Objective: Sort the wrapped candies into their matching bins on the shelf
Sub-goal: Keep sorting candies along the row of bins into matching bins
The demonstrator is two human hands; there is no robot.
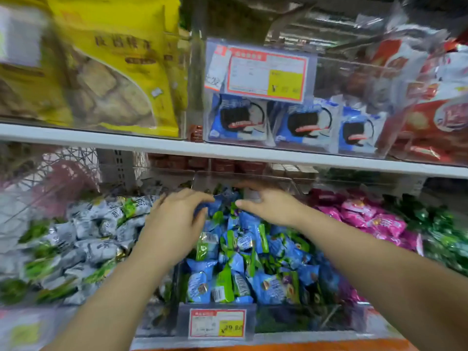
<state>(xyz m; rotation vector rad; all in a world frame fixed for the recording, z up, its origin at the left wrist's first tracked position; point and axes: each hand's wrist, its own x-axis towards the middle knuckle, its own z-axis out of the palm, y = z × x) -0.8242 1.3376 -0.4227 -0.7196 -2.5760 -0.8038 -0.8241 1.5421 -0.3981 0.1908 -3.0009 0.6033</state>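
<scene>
Blue and green wrapped candies (255,257) fill the clear middle bin (304,317) on the lower shelf. Both my hands reach over the back of that pile. My left hand (174,221) hovers with fingers bent, its fingertips at a blue candy (215,205) near the back. My right hand (268,203) lies palm down with fingers stretched toward the left, over the candies at the back. Whether either hand holds a candy is hidden. Silver and green candies (76,247) fill the bin on the left, pink candies (367,221) the bin on the right.
Dark green candies (445,236) lie at the far right. A price tag (217,323) hangs on the middle bin's front. A white shelf board (228,150) runs close above the bins, carrying yellow snack bags (109,62), blue cookie packs (298,125) and red packs (430,117).
</scene>
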